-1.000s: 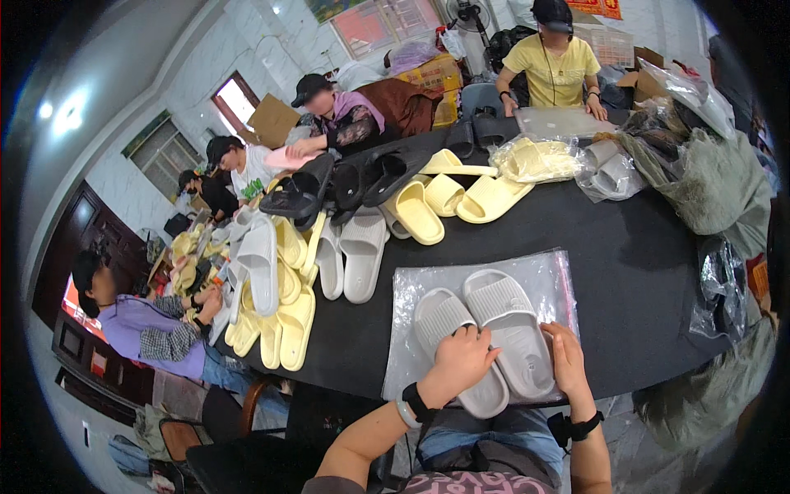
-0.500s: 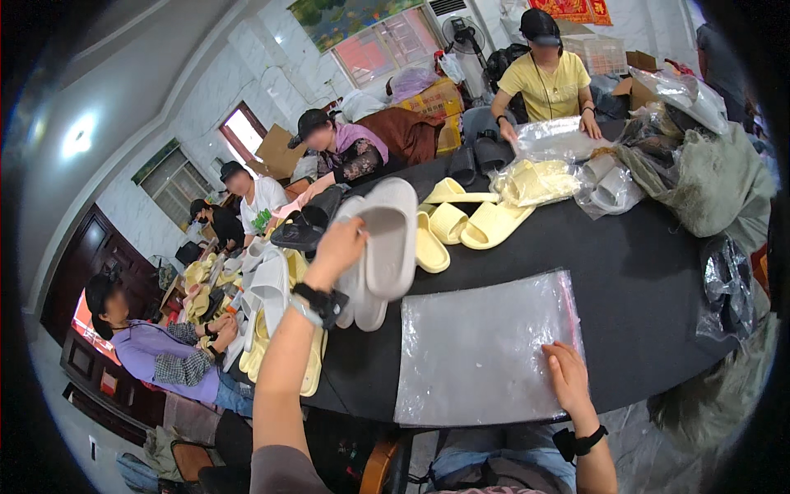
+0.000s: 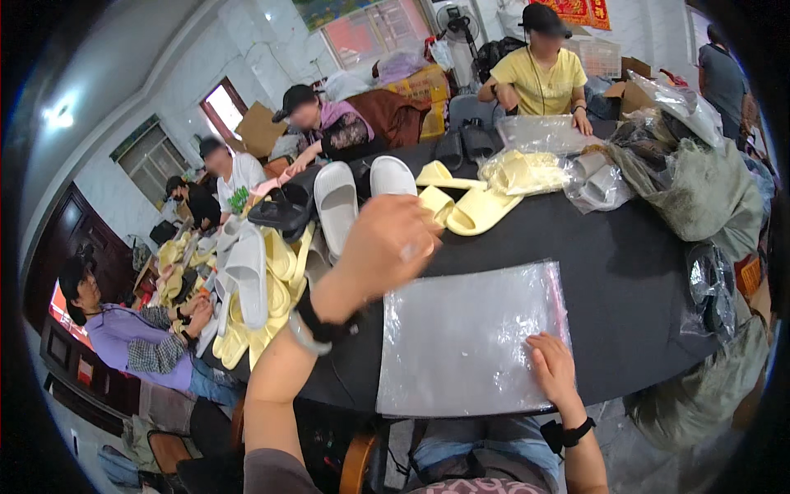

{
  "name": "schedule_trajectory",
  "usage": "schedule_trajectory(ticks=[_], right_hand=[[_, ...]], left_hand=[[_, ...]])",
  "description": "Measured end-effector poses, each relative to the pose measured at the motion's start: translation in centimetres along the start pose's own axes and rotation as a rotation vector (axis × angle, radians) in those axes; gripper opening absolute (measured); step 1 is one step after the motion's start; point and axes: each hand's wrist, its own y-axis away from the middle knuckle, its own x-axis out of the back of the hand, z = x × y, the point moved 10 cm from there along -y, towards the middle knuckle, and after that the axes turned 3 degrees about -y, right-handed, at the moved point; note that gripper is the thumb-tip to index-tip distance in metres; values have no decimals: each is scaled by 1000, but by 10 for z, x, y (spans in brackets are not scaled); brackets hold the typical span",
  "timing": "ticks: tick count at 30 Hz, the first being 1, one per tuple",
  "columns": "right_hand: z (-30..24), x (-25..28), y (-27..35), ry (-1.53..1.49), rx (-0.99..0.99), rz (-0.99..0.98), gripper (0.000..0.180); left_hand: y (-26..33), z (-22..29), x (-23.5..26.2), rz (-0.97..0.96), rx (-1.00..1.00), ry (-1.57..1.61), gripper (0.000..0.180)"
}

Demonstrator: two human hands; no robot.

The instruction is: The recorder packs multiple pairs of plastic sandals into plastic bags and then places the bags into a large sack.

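My left hand (image 3: 385,251) is over the left part of the table, blurred, with its fingers curled. Just beyond it is a light grey slipper (image 3: 393,175), partly hidden by the hand; I cannot tell whether the fingers touch it. A second light grey slipper (image 3: 336,202) sits to its left, clear of the hand. In front of me lies a flat clear plastic bag (image 3: 461,342), perhaps several stacked, with a reddish strip along its right edge. My right hand (image 3: 551,368) rests on its right side, fingers extended and holding nothing.
Pale yellow slippers (image 3: 485,210) lie beyond the bag, near bagged grey slippers (image 3: 598,183). A pile of grey and yellow slippers (image 3: 251,284) is at the left, beside black slippers (image 3: 284,206). Sacks (image 3: 699,193) crowd the right edge. Several people work around the black table (image 3: 625,288).
The grey slippers held up in my left hand are now lower and farther away, set apart. That hand has moved right and turned over. My right hand stays on the bag.
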Motion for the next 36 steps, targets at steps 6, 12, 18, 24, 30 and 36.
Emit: schedule_trajectory(ticks=[6,12,18,24,30,36], right_hand=[[-11,-13,-8,-1,21,-38,30],[-15,-16,-8,33,26,-36,30],[-9,-9,-6,70,19,-35,28],[-10,-13,-6,62,35,-27,27],[-15,-10,-6,58,63,1,26],[-11,-9,-5,69,33,-13,26]], left_hand=[[8,166,91,-58,-231,316,15],[37,210,143,287,-407,285,17],[45,208,138,73,-455,358,26],[52,69,-26,-245,8,-42,31],[148,-69,-152,-455,-50,-642,36],[174,-92,-189,-382,-44,-475,33]])
